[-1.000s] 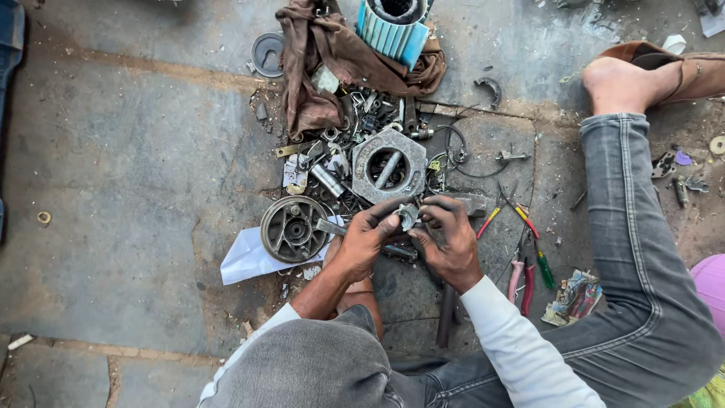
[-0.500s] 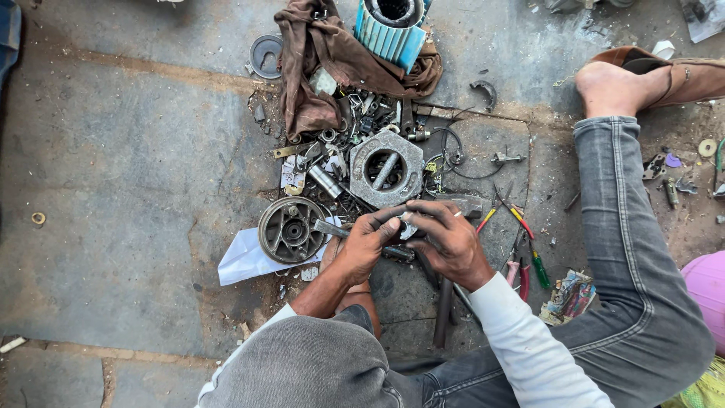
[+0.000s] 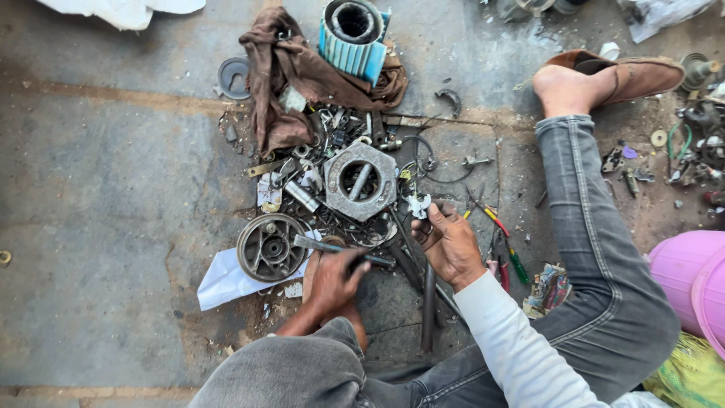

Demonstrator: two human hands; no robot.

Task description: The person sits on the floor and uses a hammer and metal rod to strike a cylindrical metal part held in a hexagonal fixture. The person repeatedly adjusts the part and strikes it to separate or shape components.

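— So, what is each hand doing beside the hexagonal housing (image 3: 360, 180)?
— Just below it, the left hand (image 3: 336, 281) is clamped on a long tool (image 3: 332, 246). To its lower right, the right hand (image 3: 450, 243) pinches a small metal part (image 3: 418, 204).
— And the round wheel (image 3: 269, 247)?
— Lower left of the housing, on the floor (image 3: 113, 189).

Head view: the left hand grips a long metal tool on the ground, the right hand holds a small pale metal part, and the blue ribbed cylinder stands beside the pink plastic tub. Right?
Not quite. In the head view the blue ribbed cylinder stands at the top, on the brown rag, far from the pink plastic tub at the right edge. The left hand does grip the long metal tool, and the right hand holds the small pale metal part.
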